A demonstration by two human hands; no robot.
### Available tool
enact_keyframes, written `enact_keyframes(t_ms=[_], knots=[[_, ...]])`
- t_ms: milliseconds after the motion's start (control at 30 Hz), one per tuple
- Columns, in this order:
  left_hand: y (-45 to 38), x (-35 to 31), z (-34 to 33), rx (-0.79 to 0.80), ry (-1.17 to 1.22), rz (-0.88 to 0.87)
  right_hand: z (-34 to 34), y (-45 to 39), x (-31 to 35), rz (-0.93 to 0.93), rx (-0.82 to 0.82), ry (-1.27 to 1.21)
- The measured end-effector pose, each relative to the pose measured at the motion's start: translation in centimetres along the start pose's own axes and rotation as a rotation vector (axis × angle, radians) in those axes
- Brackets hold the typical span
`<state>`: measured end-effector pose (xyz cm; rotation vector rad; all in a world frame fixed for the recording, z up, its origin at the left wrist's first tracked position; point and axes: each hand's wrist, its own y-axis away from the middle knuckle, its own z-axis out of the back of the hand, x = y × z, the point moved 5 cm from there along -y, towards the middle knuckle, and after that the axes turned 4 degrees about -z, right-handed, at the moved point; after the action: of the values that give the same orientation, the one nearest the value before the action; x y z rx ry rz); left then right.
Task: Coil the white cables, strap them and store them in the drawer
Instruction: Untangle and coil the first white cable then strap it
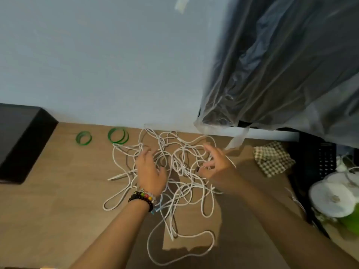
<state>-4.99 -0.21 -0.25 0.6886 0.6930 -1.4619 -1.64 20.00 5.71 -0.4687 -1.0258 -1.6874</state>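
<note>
A loose tangle of white cables point(180, 183) sprawls over the middle of the wooden table point(58, 210). My left hand point(149, 169), with bead bracelets at the wrist, hovers palm down over the left of the tangle, fingers relaxed. Over the right side of the tangle is my right hand point(215, 162), fingers spread and lightly curled, fingertips among the strands. Whether it pinches a strand I cannot tell. Two sets of green bands lie at the back left, one point(84, 138) smaller, one point(118, 135) larger. No drawer shows.
A black box point(21, 140) stands at the left edge. Against the wall at the right hangs a clear plastic cover over something dark point(281, 65). A checked cloth point(272, 159) lies at the right, beside a black crate point(318, 162) and white rolls point(334, 199).
</note>
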Motion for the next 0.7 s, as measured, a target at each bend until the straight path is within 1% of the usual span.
enact_keyframes(t_ms=[33, 67, 100, 133, 167, 233, 367, 433, 533, 600, 633, 700], knots=[[0.0, 0.6, 0.7, -0.088, -0.080, -0.004, -0.9, -0.1, 0.6, 0.016, -0.004, 0.038], [0.0, 1.1, 1.3, -0.139, -0.147, 0.019, -1.9, -0.3, 1.2, 0.040, -0.005, 0.090], [0.1, 2.0, 1.4, -0.119, -0.182, 0.058, -3.2, -0.4, 1.7, 0.075, 0.018, 0.150], [0.2, 2.6, 1.5, -0.056, -0.188, 0.085, -4.7, -0.3, 2.2, 0.111, 0.053, 0.197], [0.2, 3.6, 1.1, 0.032, -0.145, 0.106, -5.9, -0.5, 2.6, 0.133, 0.070, 0.229], [0.2, 5.9, 0.4, 0.174, -0.076, 0.149, -7.7, -0.6, 2.9, 0.138, 0.098, 0.269], [-0.1, 8.2, 0.9, 0.317, -0.207, 0.088, -9.9, -0.9, 2.4, 0.081, 0.096, 0.352], [-0.2, 9.0, 1.3, 0.403, -0.271, 0.093, -10.5, -1.0, 2.0, 0.051, 0.104, 0.382], [-0.1, 9.6, 2.1, 0.474, -0.319, 0.080, -10.7, -1.1, 1.8, 0.047, 0.096, 0.378], [-0.2, 9.4, 2.8, 0.462, -0.289, 0.063, -10.7, -1.0, 1.9, 0.060, 0.069, 0.445], [-0.3, 9.1, 3.2, 0.431, -0.228, 0.065, -10.8, -1.0, 2.0, 0.080, 0.041, 0.506], [-0.8, 8.1, 4.1, 0.367, -0.025, 0.087, -10.9, -0.8, 2.3, 0.148, -0.020, 0.589]])
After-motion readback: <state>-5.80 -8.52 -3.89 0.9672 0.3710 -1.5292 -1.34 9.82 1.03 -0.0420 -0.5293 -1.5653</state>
